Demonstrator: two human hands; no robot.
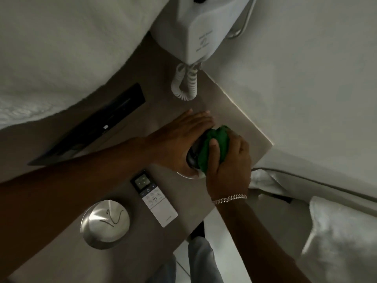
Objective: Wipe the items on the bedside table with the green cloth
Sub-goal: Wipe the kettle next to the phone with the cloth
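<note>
On the beige bedside table my left hand wraps around a dark, shiny round object that stands on a small white base; most of the object is hidden. My right hand presses the bunched green cloth against that object's right side. A white remote control with a small screen lies nearer to me, and a round metal dish sits at the table's near left.
A white wall-mounted hair dryer hangs above the far end, its coiled cord dangling onto the table. A black panel lies along the left by the white bedding. A white curtain hangs on the right.
</note>
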